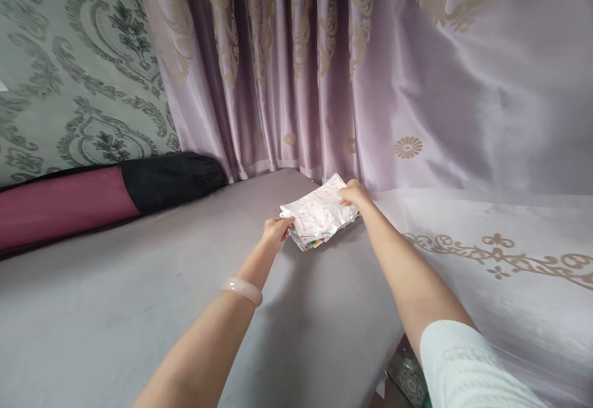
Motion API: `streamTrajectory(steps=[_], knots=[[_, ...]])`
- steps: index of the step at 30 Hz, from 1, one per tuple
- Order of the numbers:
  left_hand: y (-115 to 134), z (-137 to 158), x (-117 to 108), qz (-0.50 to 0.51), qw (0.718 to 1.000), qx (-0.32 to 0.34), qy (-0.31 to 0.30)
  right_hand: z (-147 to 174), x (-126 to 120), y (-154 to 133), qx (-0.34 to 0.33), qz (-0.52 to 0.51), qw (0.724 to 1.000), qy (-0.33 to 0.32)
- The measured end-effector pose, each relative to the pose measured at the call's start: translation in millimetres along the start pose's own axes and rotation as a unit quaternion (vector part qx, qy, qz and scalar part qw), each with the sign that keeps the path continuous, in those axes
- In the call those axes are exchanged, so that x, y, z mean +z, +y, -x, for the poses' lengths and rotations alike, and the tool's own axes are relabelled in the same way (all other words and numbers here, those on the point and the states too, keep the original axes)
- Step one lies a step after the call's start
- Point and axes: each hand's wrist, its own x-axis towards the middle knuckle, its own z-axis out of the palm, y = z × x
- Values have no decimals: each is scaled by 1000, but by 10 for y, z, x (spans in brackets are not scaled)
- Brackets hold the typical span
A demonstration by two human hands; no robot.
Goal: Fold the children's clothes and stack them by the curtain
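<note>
A small stack of folded cloths [319,213] is at the far corner of the grey-covered surface, close to the curtain. The top cloth is white with a faint pastel print, and bits of yellow, red and green show among the lower layers. My left hand [277,233] pinches the stack's left edge, a pale bangle on its wrist. At the upper right edge, my right hand [356,194] has its fingers closed on the same stack. Whether the stack rests on the surface or is slightly lifted, I cannot tell.
A long maroon and black bag [134,188] lies along the patterned wall at left. Purple curtains [287,74] with gold motifs hang behind the grey surface [139,309]. Below its right edge, some partly hidden items [410,377] stand in a gap.
</note>
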Motion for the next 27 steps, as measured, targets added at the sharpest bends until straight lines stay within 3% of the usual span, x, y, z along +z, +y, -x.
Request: streamTrajectory(steps=[6, 11, 22, 27], knots=[[-12, 70, 11, -26, 999, -15, -19, 0, 97, 38, -4, 44, 999, 12], [-61, 140, 46, -52, 998, -23, -36, 106, 194, 100, -46, 96, 992, 69], [-241, 241, 60, -89, 995, -28, -39, 262, 558, 319, -112, 188, 970, 101], [-292, 329, -34, -94, 994, -20, -58, 222, 545, 372, -91, 200, 974, 56]])
